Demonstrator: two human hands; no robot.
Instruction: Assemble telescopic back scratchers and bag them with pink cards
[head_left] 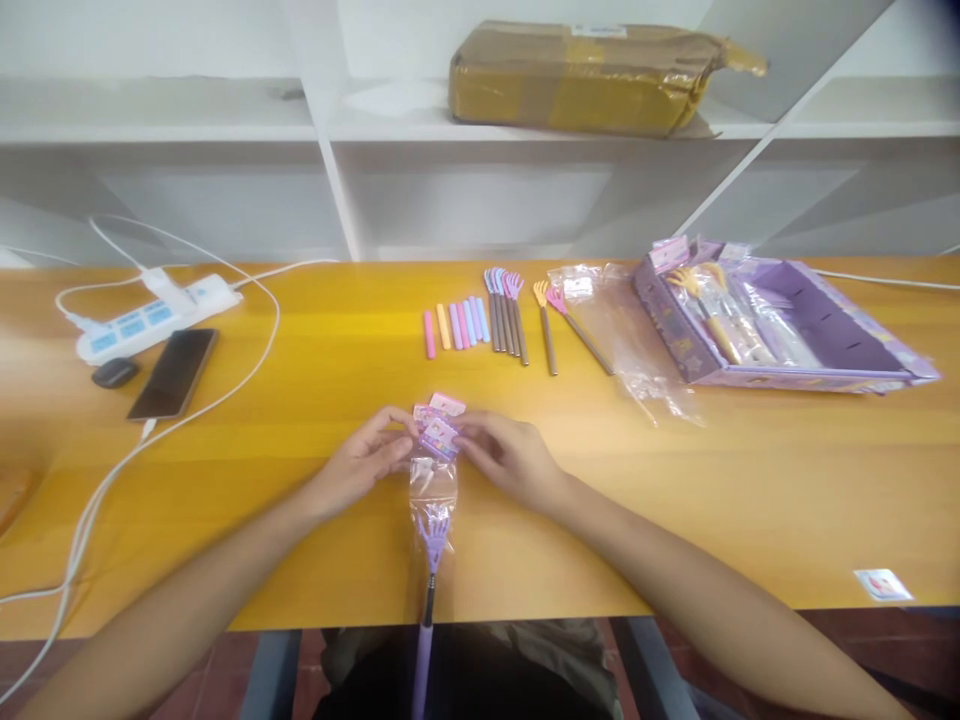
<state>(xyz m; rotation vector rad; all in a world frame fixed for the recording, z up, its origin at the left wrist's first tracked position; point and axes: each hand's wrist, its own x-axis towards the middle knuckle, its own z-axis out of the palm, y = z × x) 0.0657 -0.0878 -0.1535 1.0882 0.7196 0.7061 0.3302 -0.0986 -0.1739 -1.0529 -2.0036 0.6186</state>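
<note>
Scratcher, purple (433,545), inside a clear bag (433,480) at the table's near edge, handle out past the edge towards the lap. Above its claw, printed cards (439,438) between both hands: right hand (517,460) with thumb and fingers pinching their right side, left hand (367,455) curled with fingertips at the left side, pinch or mere touch impossible to tell. Beneath, a yellow-brown wooden table (750,470). Farther back, a row of coloured tubes (457,325), then scratchers with metal shafts (510,315), and loose clear bags (645,385). To the right, an open purple box (817,380) with bagged scratchers inside; nearer, a small sticker (883,585). To the left, a white power strip (157,320), dark phone (174,372), black case (114,373) and white cables (86,520). Behind, pale shelving (420,132) bearing a taped brown package (570,80). Below, reddish floor tiles (210,680).
</note>
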